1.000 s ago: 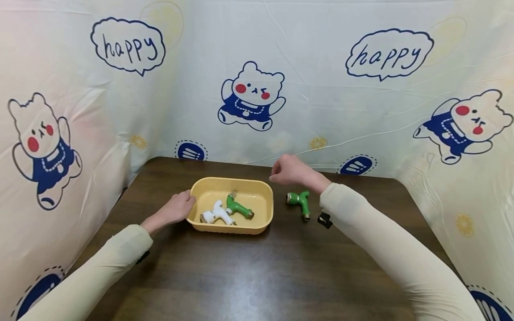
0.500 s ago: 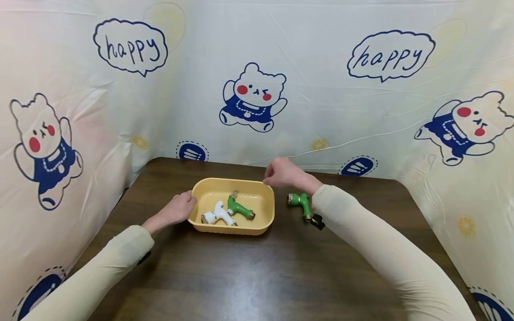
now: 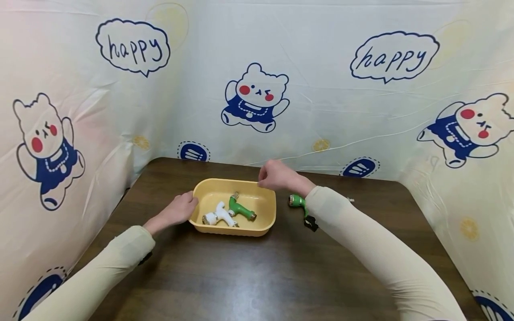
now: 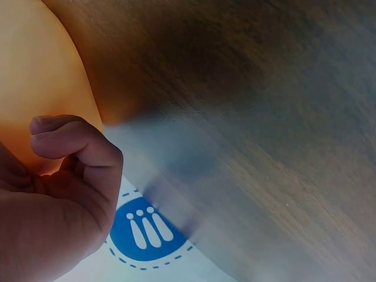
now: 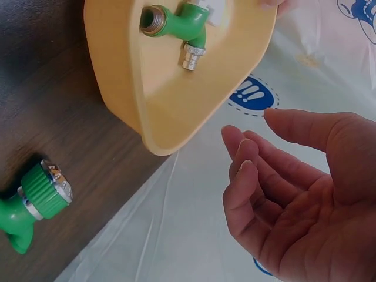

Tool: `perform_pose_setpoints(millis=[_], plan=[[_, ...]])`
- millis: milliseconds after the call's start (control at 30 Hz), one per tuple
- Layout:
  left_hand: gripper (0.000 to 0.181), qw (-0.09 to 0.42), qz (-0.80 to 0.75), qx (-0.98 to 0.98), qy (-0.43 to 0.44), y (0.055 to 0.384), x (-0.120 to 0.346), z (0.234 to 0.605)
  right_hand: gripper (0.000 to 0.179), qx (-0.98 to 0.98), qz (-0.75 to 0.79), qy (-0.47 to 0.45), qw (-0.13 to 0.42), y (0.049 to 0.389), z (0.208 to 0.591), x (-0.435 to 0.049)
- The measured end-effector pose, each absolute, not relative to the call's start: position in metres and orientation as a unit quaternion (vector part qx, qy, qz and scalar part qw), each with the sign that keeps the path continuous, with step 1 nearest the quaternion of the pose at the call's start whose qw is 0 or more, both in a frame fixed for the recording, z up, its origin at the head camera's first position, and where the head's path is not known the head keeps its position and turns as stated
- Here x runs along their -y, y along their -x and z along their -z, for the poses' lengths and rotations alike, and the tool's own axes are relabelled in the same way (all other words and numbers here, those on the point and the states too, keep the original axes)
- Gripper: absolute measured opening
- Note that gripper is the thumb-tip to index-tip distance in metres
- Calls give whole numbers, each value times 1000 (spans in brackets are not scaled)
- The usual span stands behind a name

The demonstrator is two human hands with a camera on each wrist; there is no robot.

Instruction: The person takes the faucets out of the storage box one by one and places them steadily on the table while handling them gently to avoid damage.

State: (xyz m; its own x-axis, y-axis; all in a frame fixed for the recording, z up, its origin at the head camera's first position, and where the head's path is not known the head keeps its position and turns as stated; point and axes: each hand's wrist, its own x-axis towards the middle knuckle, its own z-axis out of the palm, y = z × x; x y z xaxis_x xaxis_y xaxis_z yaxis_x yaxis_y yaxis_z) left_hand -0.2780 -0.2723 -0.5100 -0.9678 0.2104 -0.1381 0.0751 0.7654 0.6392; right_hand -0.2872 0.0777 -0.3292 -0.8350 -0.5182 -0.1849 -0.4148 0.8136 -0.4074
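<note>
Together (in tub [image 3: 233,231]): green tap [image 3: 242,210], white tap [image 3: 222,215].

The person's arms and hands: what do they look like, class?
Two long, close-fitting cream fabric sleeves, each with a faint greyish patch near its end. Small black objects show below both wrists, the left one mostly hidden. The left hand and right hand wear no gloves.

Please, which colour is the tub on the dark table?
The tub is a plain, pale yellow; it shows best in the head view.
</note>
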Motion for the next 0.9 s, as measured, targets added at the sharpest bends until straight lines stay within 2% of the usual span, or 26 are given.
perform_pose_setpoints(millis=[567, 867, 900], plan=[[49, 100, -335, -933, -88, 272, 269, 503, 15, -941, 147, 257, 166, 291, 337, -65], [43, 122, -334, -933, -58, 291, 280, 535, 11, -937, 131, 262, 193, 290, 340, -56], [43, 124, -328, -935, -59, 289, 278, 530, 10, -936, 129, 261, 198, 289, 341, -53]])
